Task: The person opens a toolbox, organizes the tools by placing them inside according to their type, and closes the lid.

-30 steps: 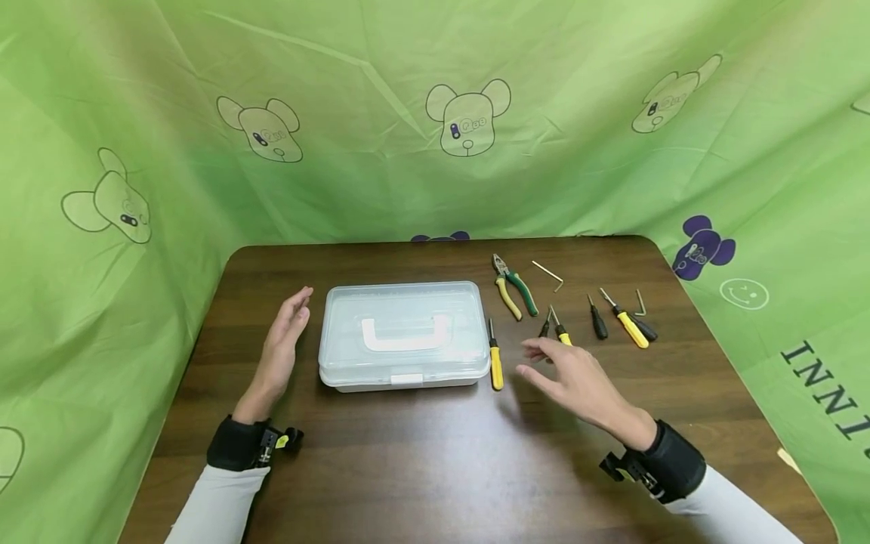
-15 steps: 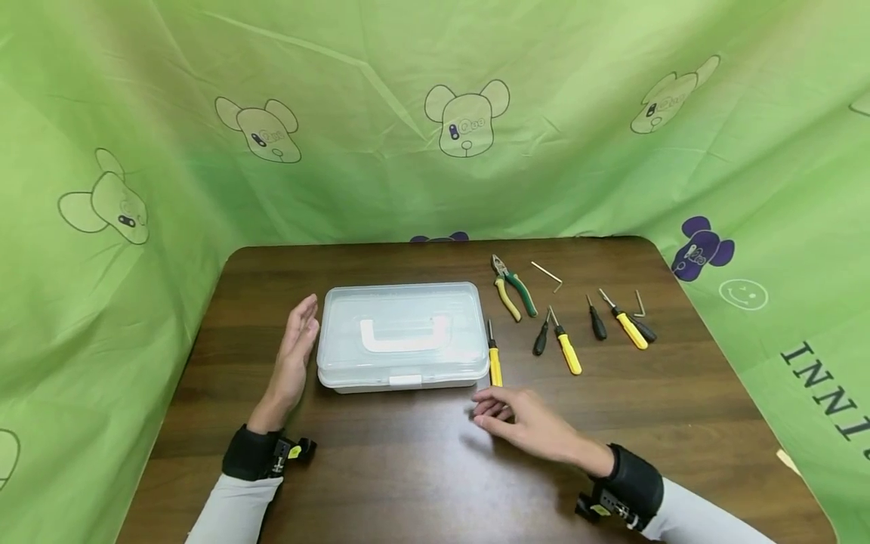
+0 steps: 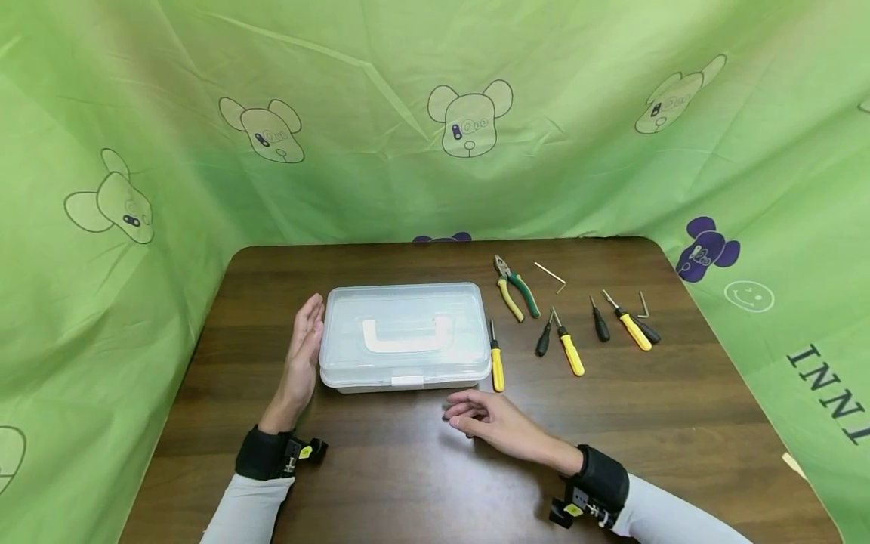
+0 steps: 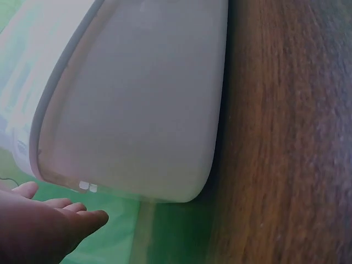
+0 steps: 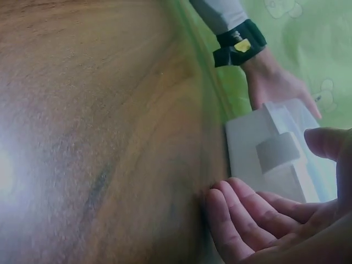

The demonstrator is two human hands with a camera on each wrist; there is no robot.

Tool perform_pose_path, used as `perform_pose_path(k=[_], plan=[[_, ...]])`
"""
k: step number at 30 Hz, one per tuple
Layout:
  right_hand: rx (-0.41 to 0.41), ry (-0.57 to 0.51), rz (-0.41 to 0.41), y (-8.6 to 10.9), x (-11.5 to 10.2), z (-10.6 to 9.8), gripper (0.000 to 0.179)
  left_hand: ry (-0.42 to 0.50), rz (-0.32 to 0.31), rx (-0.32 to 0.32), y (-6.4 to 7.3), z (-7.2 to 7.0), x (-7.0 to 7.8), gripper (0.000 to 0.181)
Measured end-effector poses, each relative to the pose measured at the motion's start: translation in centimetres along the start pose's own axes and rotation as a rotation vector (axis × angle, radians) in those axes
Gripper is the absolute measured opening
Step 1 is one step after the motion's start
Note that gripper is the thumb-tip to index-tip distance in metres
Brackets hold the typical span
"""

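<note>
A white plastic storage box with a translucent lid and a front latch sits closed on the table. My left hand stands on edge at the box's left side with straight fingers; whether it touches the wall I cannot tell. In front of the box's right corner hovers my right hand, its fingers loosely bent and holding nothing. The right wrist view shows its fingers near the front wall and the latch tab. A yellow-handled screwdriver lies against the box's right side.
Right of the box lie pliers, hex keys, a yellow screwdriver, a black screwdriver and several more screwdrivers. A green printed cloth hangs behind the wooden table.
My right hand has moved left and nearer to me, from beside the screwdrivers to before the box's front corner. My left hand has come right, up to the box's side.
</note>
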State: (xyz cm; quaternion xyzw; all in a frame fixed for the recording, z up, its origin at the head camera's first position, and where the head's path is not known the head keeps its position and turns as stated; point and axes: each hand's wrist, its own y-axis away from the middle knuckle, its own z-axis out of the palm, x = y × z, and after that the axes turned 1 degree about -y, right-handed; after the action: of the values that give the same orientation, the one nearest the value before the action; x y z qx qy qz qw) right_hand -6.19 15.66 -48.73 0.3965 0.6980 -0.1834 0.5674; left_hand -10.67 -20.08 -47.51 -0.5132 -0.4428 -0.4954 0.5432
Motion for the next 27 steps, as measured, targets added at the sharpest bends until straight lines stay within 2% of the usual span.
perform_pose_path(k=[7, 15, 20, 27], plan=[[-0.02, -0.225, 0.041, -1.2, 0.0, 0.7, 0.05, 0.017, 0.013, -0.002, -0.2, 0.2, -0.5, 0.064], [-0.001, -0.376, 0.078, -2.5, -0.4, 1.6, 0.057, 0.049, 0.013, -0.016, -0.3, 0.5, -1.0, 0.064], [-0.029, -0.494, 0.091, -3.1, -0.5, 2.0, 0.059, 0.051, 0.023, -0.027, -0.3, 0.5, -1.2, 0.064], [-0.049, -0.738, 0.187, -3.8, -0.3, 2.7, 0.061, 0.07, 0.048, -0.049, -0.4, 0.6, -1.6, 0.065]])
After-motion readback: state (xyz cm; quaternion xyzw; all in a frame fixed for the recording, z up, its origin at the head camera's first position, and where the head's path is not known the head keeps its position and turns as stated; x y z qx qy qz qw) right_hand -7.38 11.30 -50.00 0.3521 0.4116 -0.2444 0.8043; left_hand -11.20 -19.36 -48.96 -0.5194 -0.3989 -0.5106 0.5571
